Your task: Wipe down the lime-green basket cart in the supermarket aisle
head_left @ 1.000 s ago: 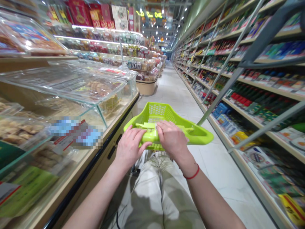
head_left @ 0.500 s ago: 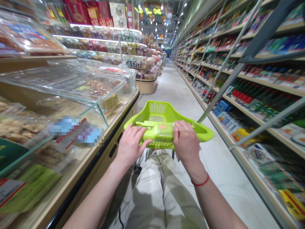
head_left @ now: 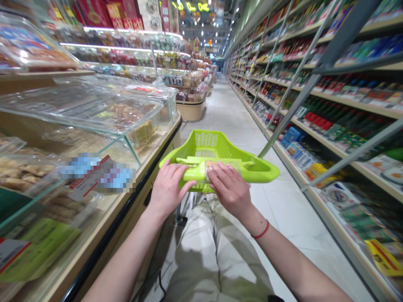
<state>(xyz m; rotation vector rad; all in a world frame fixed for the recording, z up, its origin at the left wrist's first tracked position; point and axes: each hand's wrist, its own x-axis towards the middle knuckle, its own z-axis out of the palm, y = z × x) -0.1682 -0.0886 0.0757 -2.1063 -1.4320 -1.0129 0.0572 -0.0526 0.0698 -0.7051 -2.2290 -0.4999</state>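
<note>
In the head view, a bright green plastic shopping cart (head_left: 226,142) with perforated walls stands right in front of my body. My left hand (head_left: 167,184) wraps over the left end of its thick green handle (head_left: 195,173), with the thumb along the near side. My right hand (head_left: 229,188) lies across the middle of the handle, fingers stretched out flat and covering part of a label there. A red cord circles the right wrist. The part of the cart interior that shows contains no goods; its near part is hidden by the handle and hands.
On my left runs a display counter with a black edge rail (head_left: 122,207), clear bins (head_left: 126,113) and packaged foods. Tall stocked shelves (head_left: 346,142) with a slanting grey metal frame (head_left: 291,109) line the right. A pale tiled aisle (head_left: 220,105) leads ahead between them.
My right hand has shifted left along the handle, going from a curled grip to flat fingers over the label. My left hand keeps its place on the handle.
</note>
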